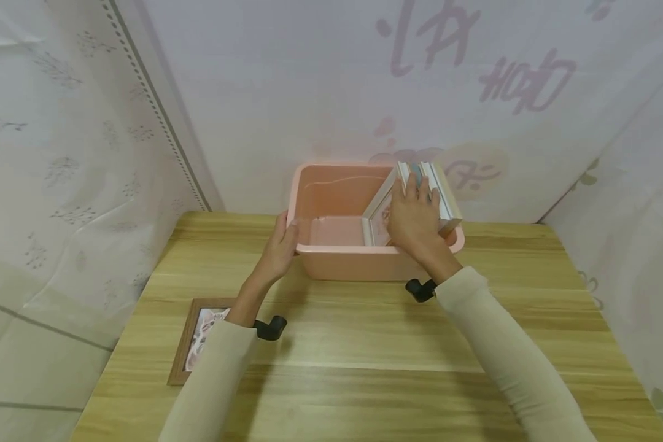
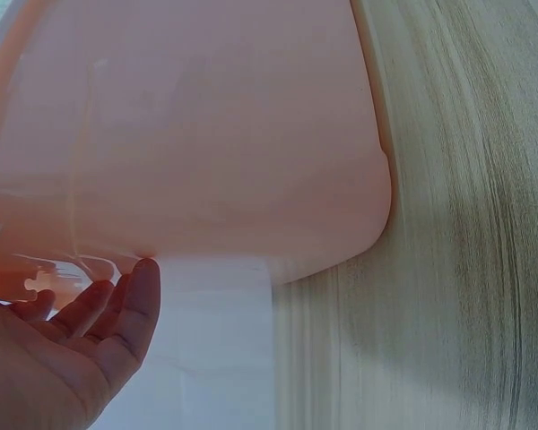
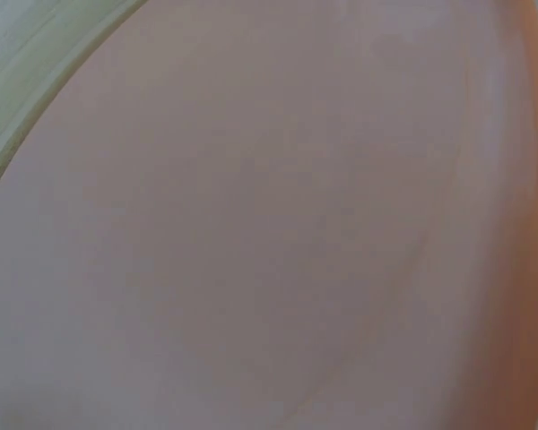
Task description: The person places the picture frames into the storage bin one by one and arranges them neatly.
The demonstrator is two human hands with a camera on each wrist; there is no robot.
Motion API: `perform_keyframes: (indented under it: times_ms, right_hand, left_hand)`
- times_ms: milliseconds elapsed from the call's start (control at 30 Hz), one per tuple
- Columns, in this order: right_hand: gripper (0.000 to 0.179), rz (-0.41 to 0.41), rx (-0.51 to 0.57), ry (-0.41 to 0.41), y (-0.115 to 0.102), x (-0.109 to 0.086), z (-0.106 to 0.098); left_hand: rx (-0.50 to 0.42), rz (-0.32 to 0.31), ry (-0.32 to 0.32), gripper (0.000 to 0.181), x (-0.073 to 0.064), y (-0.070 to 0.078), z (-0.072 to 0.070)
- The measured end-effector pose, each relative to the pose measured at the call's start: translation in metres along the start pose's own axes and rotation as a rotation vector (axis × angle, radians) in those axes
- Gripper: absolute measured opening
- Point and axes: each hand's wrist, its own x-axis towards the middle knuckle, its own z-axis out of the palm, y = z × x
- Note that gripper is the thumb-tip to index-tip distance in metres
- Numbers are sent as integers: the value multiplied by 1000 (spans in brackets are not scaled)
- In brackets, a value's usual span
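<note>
A pink plastic basin stands at the back of the wooden table. My left hand holds its left end by the rim, thumb on the outer side near the top. In the left wrist view, the fingers of that hand reach under the rim. Several picture frames lean together in the right part of the basin, the front one showing a white border. Over their top edges rests my right hand, fingers spread and fairly straight; its palm side is hidden. The right wrist view shows only the basin's wall.
A brown wooden picture frame with a cat-like picture lies flat at the table's left, partly covered by my left sleeve. Light printed curtains hang behind and beside the table. A black wrist mount sits under each forearm.
</note>
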Motion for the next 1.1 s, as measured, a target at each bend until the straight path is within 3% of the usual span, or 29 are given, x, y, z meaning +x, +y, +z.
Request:
perform_keyframes:
  times_ms: [233,533,833,1100]
  right_hand:
    - [67,10,140,118,13,-10,-1]
    - [65,-27,313,292,50,-47,9]
    - [73,-96,402,269,69,-57,20]
    - [67,-121,467,338,75,-55,28]
  left_hand:
    - [-29,3,1,54,1,-1,0]
    - [-9,-4,-5,55,1,1,1]
    - [-15,-9,21,55,-1,0,0]
    - [10,-7,24,56,1,-1,1]
